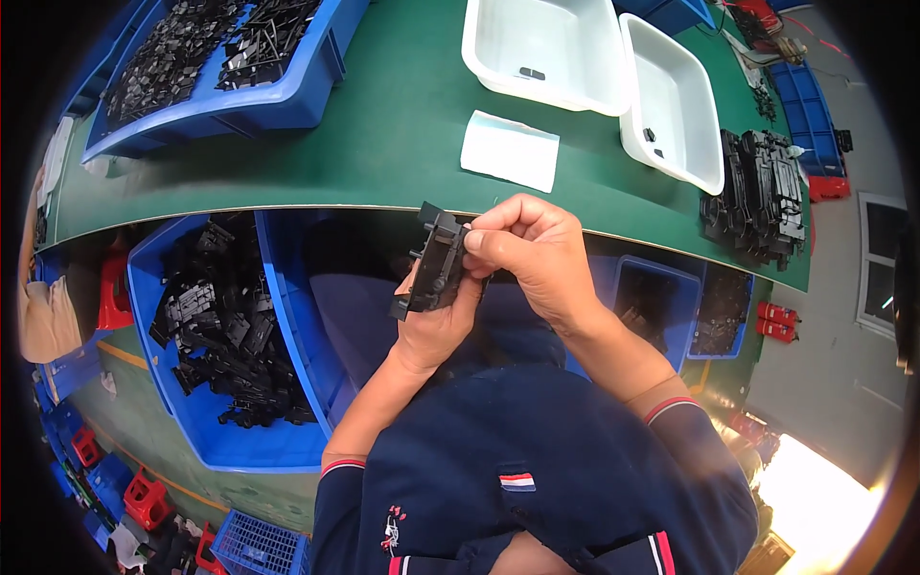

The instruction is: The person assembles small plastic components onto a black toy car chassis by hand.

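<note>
Left hand (436, 331): fingers closed around black plastic part (436, 268) from below.
Right hand (532, 254): fingers pinch same part's top edge.

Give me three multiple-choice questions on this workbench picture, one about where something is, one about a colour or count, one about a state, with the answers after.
1. Where does the pale sheet lie?
A. on the green table top
B. in a blue bin
C. on the floor

2. How many white tubs stand on the table?
A. one
B. two
C. four

3. How is the black plastic part held?
A. resting on the table
B. by one hand only
C. by both hands, above the lap

Answers:
1 A, it lies flat on the green top beside the white tub.
2 B, that tub and a second white tub stand side by side.
3 C, the left hand grips it from below and the right hand pinches its top.
</note>
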### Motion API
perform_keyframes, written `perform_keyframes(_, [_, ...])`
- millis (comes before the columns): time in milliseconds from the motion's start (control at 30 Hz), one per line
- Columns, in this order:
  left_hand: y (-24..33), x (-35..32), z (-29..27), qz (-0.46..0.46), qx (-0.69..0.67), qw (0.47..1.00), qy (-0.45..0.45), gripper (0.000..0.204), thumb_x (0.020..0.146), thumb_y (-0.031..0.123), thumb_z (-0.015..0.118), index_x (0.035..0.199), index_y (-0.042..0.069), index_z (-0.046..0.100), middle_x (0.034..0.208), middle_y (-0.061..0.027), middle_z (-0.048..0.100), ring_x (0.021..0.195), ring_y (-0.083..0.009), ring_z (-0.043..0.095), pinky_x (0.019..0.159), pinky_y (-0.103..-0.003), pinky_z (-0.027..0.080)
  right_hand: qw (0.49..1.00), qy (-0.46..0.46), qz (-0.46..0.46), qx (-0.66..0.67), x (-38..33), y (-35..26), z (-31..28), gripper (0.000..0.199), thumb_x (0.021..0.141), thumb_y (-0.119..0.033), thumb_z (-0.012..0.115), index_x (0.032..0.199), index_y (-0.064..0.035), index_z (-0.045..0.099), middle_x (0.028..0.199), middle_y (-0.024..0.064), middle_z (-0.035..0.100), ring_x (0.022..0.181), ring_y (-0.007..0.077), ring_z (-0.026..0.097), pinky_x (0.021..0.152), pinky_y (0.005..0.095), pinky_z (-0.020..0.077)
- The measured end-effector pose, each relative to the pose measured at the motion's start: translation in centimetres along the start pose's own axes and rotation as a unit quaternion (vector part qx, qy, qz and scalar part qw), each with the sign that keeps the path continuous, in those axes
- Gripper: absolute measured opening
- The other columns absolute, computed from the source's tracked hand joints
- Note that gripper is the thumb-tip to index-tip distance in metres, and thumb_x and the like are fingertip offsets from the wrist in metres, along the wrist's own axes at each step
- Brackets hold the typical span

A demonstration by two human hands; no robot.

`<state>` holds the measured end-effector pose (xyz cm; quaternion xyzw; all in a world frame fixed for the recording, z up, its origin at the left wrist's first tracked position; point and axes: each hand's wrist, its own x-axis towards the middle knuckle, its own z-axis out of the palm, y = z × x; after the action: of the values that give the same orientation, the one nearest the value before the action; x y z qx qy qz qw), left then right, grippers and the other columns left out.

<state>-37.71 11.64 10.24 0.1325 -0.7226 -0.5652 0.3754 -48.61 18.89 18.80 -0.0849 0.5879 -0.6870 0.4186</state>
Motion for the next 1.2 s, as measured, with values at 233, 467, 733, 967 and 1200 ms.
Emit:
perform_keyframes(233, [-0.4,-0.3,0.0,-0.025,0.024,0.999,-0.007,0.032,0.077,-0.003,0.065,0.109,0.001,0.06,0.087,-0.0097,0.065,0.078,-0.0238,0.065,0.07,-0.031,0.052,1.0,0.002,0.0,-0.001,0.1,0.1,0.0,0.01,0.077,-0.002,0.067,0.081,0.003,0.059,0.072,0.0088,0.063,0.061,0.0106,0.058,0.056,0.0238,0.049])
perform_keyframes(467, [-0.2,-0.1,0.0,-0.033,0.05,0.998,-0.019,0.023,0.076,-0.005,0.063,0.098,0.002,0.062,0.083,-0.009,0.065,0.076,-0.0259,0.065,0.068,-0.032,0.052,0.999,0.004,-0.027,-0.019,-0.1,0.4,-0.1,0.01,0.078,-0.002,0.067,0.082,0.0029,0.06,0.073,0.008,0.064,0.063,0.0098,0.059,0.056,0.023,0.0488])
perform_keyframes(733, [-0.2,0.0,0.1,-0.021,0.043,0.999,-0.009,0.018,0.077,-0.003,0.063,0.094,0.003,0.062,0.082,-0.0092,0.065,0.075,-0.0259,0.064,0.066,-0.032,0.052,0.999,-0.008,-0.047,-0.018,-0.3,0.5,-0.3,0.008,0.079,-0.003,0.067,0.082,0.0022,0.061,0.075,0.0065,0.065,0.063,0.0089,0.06,0.057,0.0227,0.0499])
perform_keyframes(967, [0.2,-0.3,0.3,-0.077,-0.048,0.996,-0.011,0.013,0.083,0.0,0.063,0.096,0.001,0.062,0.085,-0.0078,0.065,0.076,-0.0196,0.064,0.068,-0.028,0.05,0.998,-0.01,-0.047,-0.04,0.0,0.7,-0.6,0.01,0.079,-0.004,0.068,0.084,0.0028,0.063,0.075,0.0071,0.066,0.063,0.009,0.06,0.055,0.023,0.0501])
perform_keyframes(1200, [0.9,0.3,0.2,-0.129,-0.106,0.986,-0.022,0.019,0.083,0.0,0.064,0.102,-0.002,0.062,0.093,-0.0079,0.066,0.084,-0.0171,0.063,0.075,-0.028,0.05,0.998,-0.029,-0.025,-0.058,0.9,-1.1,-1.4,0.013,0.079,-0.005,0.071,0.087,0.0026,0.065,0.077,0.0075,0.066,0.065,0.0106,0.061,0.058,0.0235,0.0513])
